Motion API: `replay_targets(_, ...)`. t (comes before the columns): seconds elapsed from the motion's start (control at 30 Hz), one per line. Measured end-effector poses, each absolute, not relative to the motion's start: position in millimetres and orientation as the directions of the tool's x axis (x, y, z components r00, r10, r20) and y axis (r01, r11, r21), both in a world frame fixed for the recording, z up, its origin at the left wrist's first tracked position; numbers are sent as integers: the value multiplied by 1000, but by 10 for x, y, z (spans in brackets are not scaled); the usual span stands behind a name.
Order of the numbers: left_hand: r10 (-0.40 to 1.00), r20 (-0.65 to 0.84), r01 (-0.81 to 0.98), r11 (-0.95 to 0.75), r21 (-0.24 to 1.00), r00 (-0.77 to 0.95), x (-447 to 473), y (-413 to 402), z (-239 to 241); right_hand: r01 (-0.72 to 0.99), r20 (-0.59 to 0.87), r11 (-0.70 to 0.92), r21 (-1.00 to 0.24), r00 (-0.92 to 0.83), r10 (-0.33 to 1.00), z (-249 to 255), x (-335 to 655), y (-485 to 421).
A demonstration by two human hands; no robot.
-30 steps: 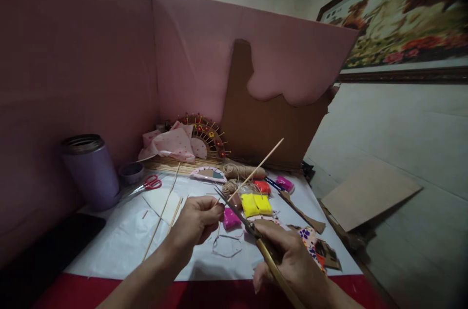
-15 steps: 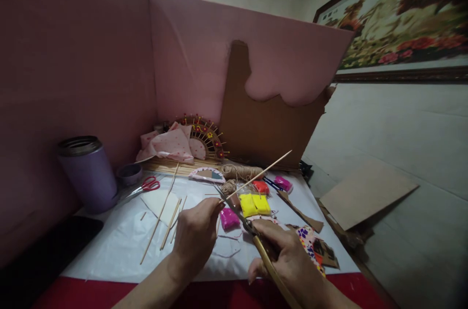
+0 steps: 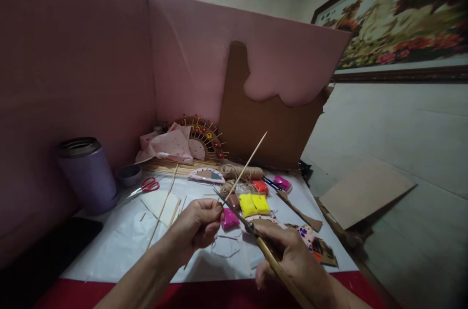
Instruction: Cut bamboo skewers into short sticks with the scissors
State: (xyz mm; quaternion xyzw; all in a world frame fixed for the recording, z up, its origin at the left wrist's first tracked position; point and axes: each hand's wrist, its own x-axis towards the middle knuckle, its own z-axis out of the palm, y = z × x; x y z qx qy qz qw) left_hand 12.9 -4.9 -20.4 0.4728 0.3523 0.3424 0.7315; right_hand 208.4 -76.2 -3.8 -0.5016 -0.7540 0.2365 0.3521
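My left hand (image 3: 197,226) pinches the lower end of a thin wooden skewer (image 3: 245,167) that slants up and to the right above the table. My right hand (image 3: 292,260) grips a pair of scissors with gold handles (image 3: 256,238); their dark blades reach toward the skewer just above my left fingers. Beneath both hands lies a white sheet (image 3: 120,245) with a small cut paper outline (image 3: 224,245). Close behind the blades sit pink (image 3: 229,219) and yellow (image 3: 255,204) clay packets.
A purple tumbler (image 3: 87,172) and a small cup (image 3: 129,174) stand at the left, with red-handled scissors (image 3: 146,186) and loose skewers (image 3: 161,211) nearby. Twine (image 3: 241,171), a skewer fan craft (image 3: 203,138), pink cloth (image 3: 166,145) and cardboard (image 3: 263,128) line the back. Patterned scraps (image 3: 312,245) lie right.
The skewer's free tip dropped toward the right, then swung up steeper and leftward. My left hand shifted slightly; the scissors stayed at the skewer's base.
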Motion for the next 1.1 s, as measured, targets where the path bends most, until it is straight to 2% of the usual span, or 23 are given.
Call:
replay_targets(0.07, 948, 16, -40, -3, 999, 319, 165, -81, -247, 590, 283, 366, -720, -233, 930, -55, 2073, -757)
replay_targets(0.1, 960, 172, 61, -189, 980, 222, 177, -101, -267, 588, 274, 355, -726, -226, 935, -70, 2065, -757)
replay_targets(0.17, 892, 435, 253, -451, 856, 120, 185, -135, -294, 575, 241, 319, -753, -210, 947, -110, 2045, -760)
replay_targets(0.2, 863, 494, 307, -501, 809, 107, 181, -145, -298, 567, 223, 299, -767, -201, 954, -129, 2035, -763)
replay_targets(0.27, 881, 462, 297, -471, 830, 105, 164, -145, -281, 570, 206, 281, -772, -194, 959, -155, 2015, -767)
replay_targets(0.33, 946, 291, 155, -312, 937, 144, 145, -124, -238, 603, 227, 301, -739, -198, 953, -152, 2003, -763)
replay_targets(0.4, 969, 73, -21, -70, 997, 236, 127, -94, -187, 634, 256, 332, -699, -212, 943, -121, 2001, -752)
replay_targets(0.47, 929, -102, -157, 166, 973, 355, 107, -68, -149, 635, 262, 352, -688, -235, 936, -76, 2008, -741)
replay_targets(0.53, 863, -202, -248, 345, 905, 463, 84, -55, -133, 623, 262, 368, -690, -259, 930, -36, 2023, -739)
replay_targets(0.67, 716, -243, -308, 546, 779, 654, 59, -59, -152, 585, 258, 381, -716, -286, 923, -11, 2071, -752)
replay_targets(0.77, 741, -231, -330, 526, 784, 631, 71, -51, -162, 543, 190, 309, -780, -265, 945, -50, 2121, -732)
replay_targets(0.9, 915, -188, -327, 312, 892, 357, 51, 14, -134, 515, 16, 116, -849, -194, 981, -137, 2160, -684)
replay_targets(1.0, 985, -97, -284, 135, 949, 141, -2, 50, -96, 625, -35, 26, -780, -85, 996, -184, 2117, -697)
replay_targets(1.1, 998, -5, -246, 19, 969, 56, -29, 36, -70, 709, -3, 100, -698, -142, 990, -201, 2004, -748)
